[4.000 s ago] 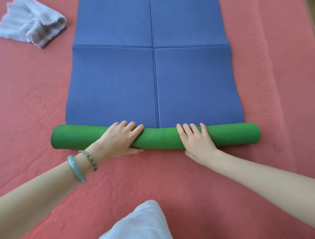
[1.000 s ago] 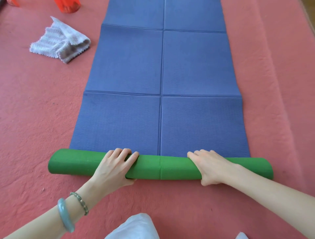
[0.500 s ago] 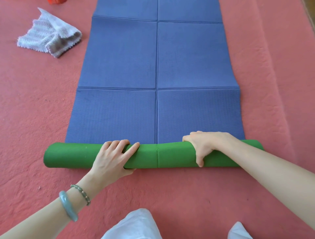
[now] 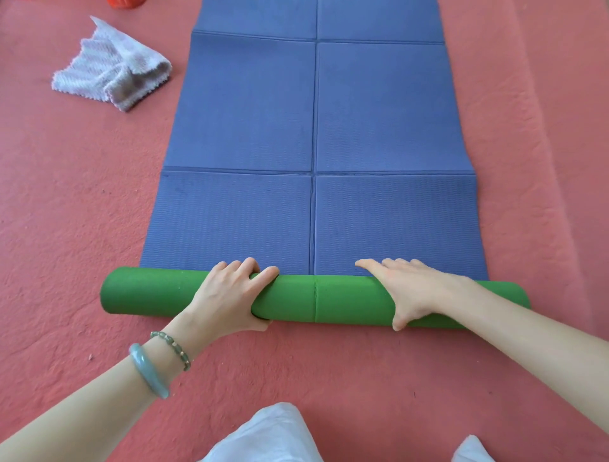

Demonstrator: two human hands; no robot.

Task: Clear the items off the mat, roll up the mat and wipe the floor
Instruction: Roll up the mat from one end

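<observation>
in the head view, a blue mat is lying flat on the red floor, running away from the person, with fold lines dividing it into panels. its near end is wound up into a green roll that is lying crosswise just in front of the person, touching the floor along its length. the left hand is gripping the roll left of its middle, with the fingers curling over the top and the thumb tucking in at the near side. the right hand is resting on the roll right of its middle, with the fingers lying fairly straight and close together over the top, their tips reaching the blue surface, and the thumb pointing down the near face. the left wrist is wearing a pale green bangle and a bead bracelet. a crumpled white cloth is sitting on the floor off the mat's left edge, well apart from the hands. a bit of a red thing is showing at the top edge, too cropped to tell what it is. white trousers are showing at the bottom.
</observation>
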